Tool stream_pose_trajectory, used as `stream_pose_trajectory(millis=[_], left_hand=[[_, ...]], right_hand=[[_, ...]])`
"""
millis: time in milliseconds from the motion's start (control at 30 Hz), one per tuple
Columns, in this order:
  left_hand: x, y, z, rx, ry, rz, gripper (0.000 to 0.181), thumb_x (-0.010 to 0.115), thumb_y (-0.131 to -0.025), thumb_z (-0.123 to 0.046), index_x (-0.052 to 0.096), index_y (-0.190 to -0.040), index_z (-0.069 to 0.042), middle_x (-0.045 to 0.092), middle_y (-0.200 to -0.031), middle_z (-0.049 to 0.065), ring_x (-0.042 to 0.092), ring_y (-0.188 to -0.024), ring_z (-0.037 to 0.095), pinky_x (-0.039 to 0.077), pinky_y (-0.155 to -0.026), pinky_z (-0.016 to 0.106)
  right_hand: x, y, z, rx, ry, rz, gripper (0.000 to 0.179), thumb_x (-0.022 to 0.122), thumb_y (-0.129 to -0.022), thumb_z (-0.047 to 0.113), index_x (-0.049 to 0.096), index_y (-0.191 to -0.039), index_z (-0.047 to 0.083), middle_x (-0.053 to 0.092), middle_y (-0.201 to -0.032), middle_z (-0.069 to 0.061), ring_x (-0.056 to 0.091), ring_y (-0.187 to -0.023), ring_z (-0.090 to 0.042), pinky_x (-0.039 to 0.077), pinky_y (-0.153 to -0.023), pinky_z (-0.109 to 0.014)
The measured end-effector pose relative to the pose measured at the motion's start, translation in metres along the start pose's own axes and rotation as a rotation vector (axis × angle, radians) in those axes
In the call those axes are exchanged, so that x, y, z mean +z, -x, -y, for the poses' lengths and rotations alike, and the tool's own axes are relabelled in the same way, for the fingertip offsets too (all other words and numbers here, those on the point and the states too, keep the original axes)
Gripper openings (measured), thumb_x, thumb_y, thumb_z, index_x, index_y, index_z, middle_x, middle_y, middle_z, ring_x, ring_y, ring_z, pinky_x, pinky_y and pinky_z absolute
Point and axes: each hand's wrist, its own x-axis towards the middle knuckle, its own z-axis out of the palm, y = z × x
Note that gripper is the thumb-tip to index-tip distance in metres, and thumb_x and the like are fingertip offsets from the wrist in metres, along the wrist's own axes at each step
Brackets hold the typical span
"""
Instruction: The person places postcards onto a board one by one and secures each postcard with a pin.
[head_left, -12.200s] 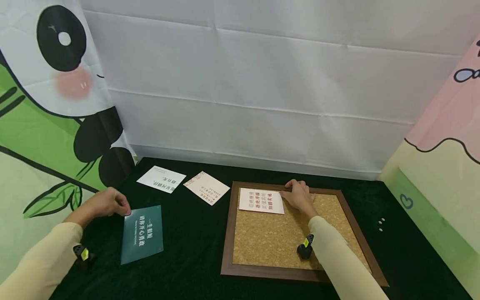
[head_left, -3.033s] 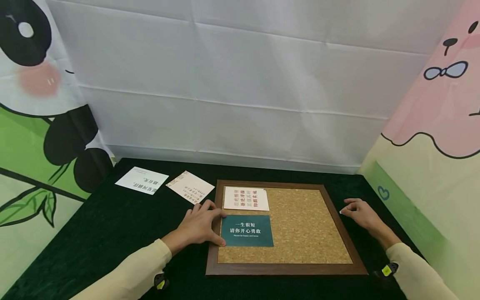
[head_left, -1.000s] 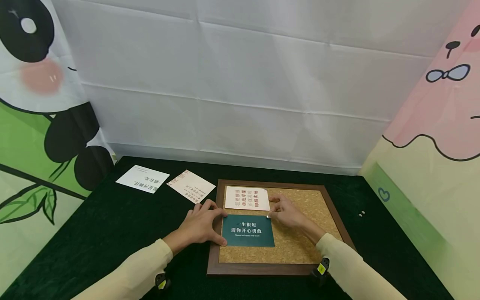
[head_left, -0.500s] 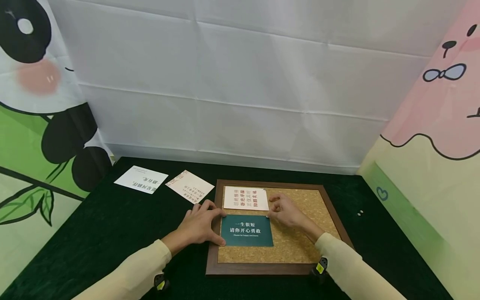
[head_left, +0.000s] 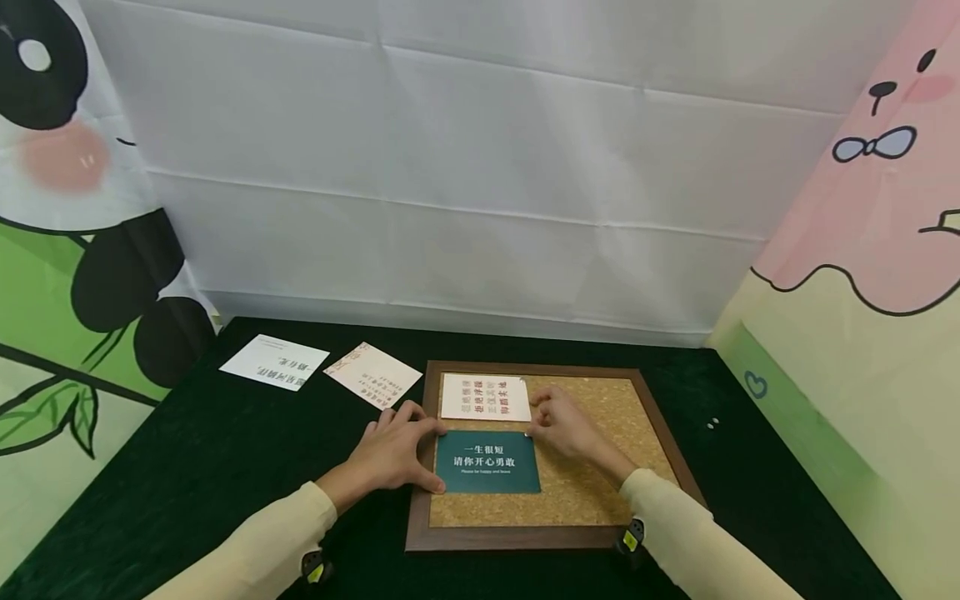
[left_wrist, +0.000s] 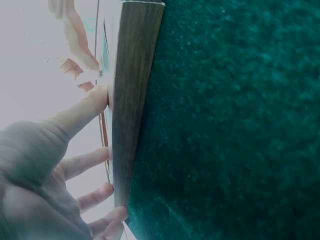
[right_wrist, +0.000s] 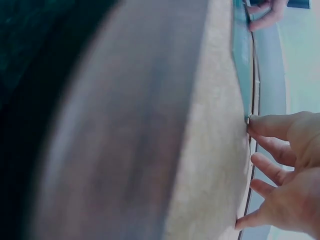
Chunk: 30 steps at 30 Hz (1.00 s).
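Note:
A framed corkboard (head_left: 517, 511) lies on the dark green cloth. On its left half sits a teal card (head_left: 487, 482) with white writing, below a white card (head_left: 486, 407) with red and grey writing. My left hand (head_left: 390, 454) is spread at the teal card's left edge, thumb and forefinger touching near its two left corners. With thumb and forefinger my right hand (head_left: 567, 427) pinches a small thumbtack (head_left: 527, 434) at that card's upper right corner. The right wrist view shows the fingertips meeting there; the tack's point is hidden.
Beyond the board's left side, a white card (head_left: 274, 362) and a cream card (head_left: 372, 375) lie on the cloth. Small pale thumbtacks (head_left: 712, 423) rest on the cloth to the right. A white sheet (head_left: 480, 183) hangs behind the table.
The teal card went from the cloth at left, in my left hand, onto the board. My right hand came from the right side to its corner with a tack; lately both hands hold nearly still.

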Motion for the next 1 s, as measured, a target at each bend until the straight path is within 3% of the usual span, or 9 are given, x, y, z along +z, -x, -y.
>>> stream_pose_trajectory(millis=[233,300,433,533,733,867,1000], left_hand=[[0.0,-0.001,0.002,0.008,0.003,-0.005,0.072,0.09,-0.058,-0.051,0.066,-0.121,-0.026,0.047,-0.125,0.005,0.042,-0.101,0.026,0.036,-0.081,0.044],[0.0,-0.001,0.001,0.007,0.005,-0.003,0.073,0.09,-0.058,-0.051,0.066,-0.121,-0.026,0.047,-0.125,0.005,0.043,-0.102,0.026,0.036,-0.082,0.045],[0.0,-0.001,0.001,0.002,0.011,0.003,0.073,0.09,-0.058,-0.051,0.065,-0.122,-0.027,0.047,-0.126,0.004,0.043,-0.103,0.027,0.036,-0.084,0.046],[0.0,0.0,0.002,0.001,0.02,0.002,0.073,0.09,-0.058,-0.051,0.065,-0.122,-0.027,0.047,-0.126,0.004,0.042,-0.104,0.028,0.036,-0.084,0.046],[-0.001,0.003,0.005,0.034,0.011,0.02,0.073,0.086,-0.063,-0.055,0.062,-0.127,-0.027,0.046,-0.129,0.004,0.042,-0.106,0.027,0.035,-0.083,0.045],[-0.008,0.003,0.011,0.043,0.077,0.042,0.071,0.08,-0.071,-0.057,0.06,-0.131,-0.024,0.048,-0.13,0.008,0.045,-0.109,0.03,0.038,-0.086,0.051],[-0.019,0.003,0.029,0.014,0.1,-0.031,0.063,0.074,-0.079,-0.054,0.061,-0.129,-0.019,0.052,-0.131,0.015,0.05,-0.115,0.037,0.039,-0.09,0.061]], right_hand=[[0.001,-0.001,0.001,0.022,0.066,-0.025,0.019,0.078,-0.084,0.014,0.062,-0.074,0.01,0.052,-0.132,-0.014,0.05,-0.118,-0.03,0.042,-0.097,-0.048],[0.0,-0.002,-0.001,0.051,0.106,-0.037,0.02,0.079,-0.083,0.021,0.064,-0.086,0.009,0.049,-0.136,-0.015,0.048,-0.121,-0.032,0.04,-0.098,-0.05],[-0.004,-0.004,-0.003,0.106,0.193,-0.029,0.05,0.08,-0.081,0.037,0.062,-0.12,0.011,0.041,-0.147,-0.017,0.041,-0.132,-0.038,0.031,-0.104,-0.063],[-0.007,-0.005,-0.004,0.126,0.223,0.009,0.064,0.078,-0.081,0.042,0.057,-0.134,0.013,0.035,-0.152,-0.019,0.035,-0.139,-0.042,0.024,-0.106,-0.068],[-0.01,-0.003,-0.005,0.157,0.194,0.046,0.069,0.076,-0.082,0.044,0.052,-0.139,0.013,0.032,-0.152,-0.022,0.034,-0.138,-0.046,0.024,-0.106,-0.068],[-0.009,-0.002,-0.005,0.169,0.186,0.052,0.069,0.076,-0.083,0.044,0.052,-0.139,0.013,0.031,-0.152,-0.022,0.033,-0.137,-0.047,0.024,-0.105,-0.069],[-0.009,-0.002,-0.005,0.17,0.186,0.048,0.068,0.076,-0.082,0.044,0.053,-0.138,0.013,0.032,-0.152,-0.022,0.033,-0.137,-0.047,0.025,-0.105,-0.069]])
